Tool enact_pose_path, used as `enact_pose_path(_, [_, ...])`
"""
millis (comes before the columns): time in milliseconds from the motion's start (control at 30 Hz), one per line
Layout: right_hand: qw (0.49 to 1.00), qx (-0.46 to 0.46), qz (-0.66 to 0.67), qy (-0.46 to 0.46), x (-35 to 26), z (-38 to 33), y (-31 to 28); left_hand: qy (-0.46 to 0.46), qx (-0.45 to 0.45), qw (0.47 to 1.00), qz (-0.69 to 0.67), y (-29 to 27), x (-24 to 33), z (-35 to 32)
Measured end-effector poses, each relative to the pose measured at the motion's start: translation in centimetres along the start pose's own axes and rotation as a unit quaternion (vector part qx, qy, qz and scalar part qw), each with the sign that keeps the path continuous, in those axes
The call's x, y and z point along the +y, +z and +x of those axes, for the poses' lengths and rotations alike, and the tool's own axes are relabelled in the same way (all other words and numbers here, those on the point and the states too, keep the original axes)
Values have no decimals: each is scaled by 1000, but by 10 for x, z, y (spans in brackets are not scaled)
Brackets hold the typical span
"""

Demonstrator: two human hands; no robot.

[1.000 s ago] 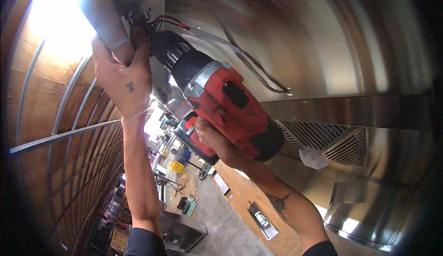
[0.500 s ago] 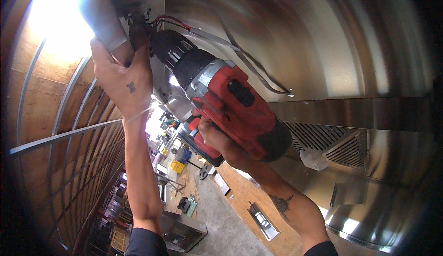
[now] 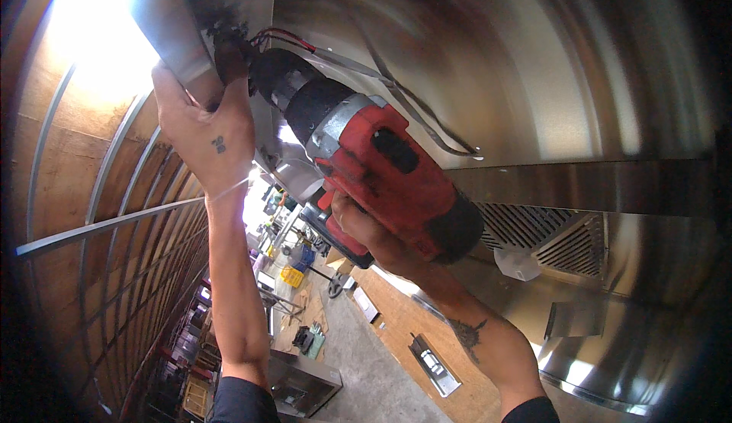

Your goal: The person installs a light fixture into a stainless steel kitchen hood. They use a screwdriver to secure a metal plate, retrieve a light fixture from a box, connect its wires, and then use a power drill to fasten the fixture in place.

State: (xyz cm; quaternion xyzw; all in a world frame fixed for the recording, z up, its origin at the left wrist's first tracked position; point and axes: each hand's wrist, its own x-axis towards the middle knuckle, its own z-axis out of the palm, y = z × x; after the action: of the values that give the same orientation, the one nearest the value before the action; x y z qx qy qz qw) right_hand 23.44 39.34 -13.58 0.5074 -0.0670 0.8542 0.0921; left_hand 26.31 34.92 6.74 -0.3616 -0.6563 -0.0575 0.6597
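Observation:
My right hand (image 3: 366, 228) is wrapped round the grip of a red and black cordless drill (image 3: 396, 179). The drill's black chuck (image 3: 282, 76) points up and left, close to a dark cluster of fittings (image 3: 229, 38) where wires gather. Whatever sits in the chuck's tip is hidden. My left hand (image 3: 204, 129) reaches high on the left, closed round the lower end of a shiny metal panel (image 3: 171, 26); its thumb lies beside the fittings, and most fingertips are out of sight. Red and black wires (image 3: 286, 35) run from the fittings along the curved metal wall.
A curved stainless steel surface (image 3: 534, 64) fills the upper right, with slotted grilles (image 3: 526, 232) and a small translucent cup (image 3: 517, 264) below. Far beneath are a brown board (image 3: 396, 320) bearing a tray (image 3: 436, 366), a steel box (image 3: 301, 383) and a yellow crate (image 3: 292, 276).
The drill has shifted very slightly, and the ridges on its chuck look different, as though it has turned. My left hand stays on the panel, moved barely to the right.

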Motion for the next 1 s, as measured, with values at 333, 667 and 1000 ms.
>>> enact_pose_path(333, [903,32,-386,-185,-3,1,-6,19,11,1000,0,3,2,3])
enact_pose_path(667, [921,24,-367,-132,0,1,-6,19,8,999,31,-1,1,4])
enact_pose_path(1000, [880,40,-442,-171,-12,5,-3,43,15,998,42,3,-6,6])
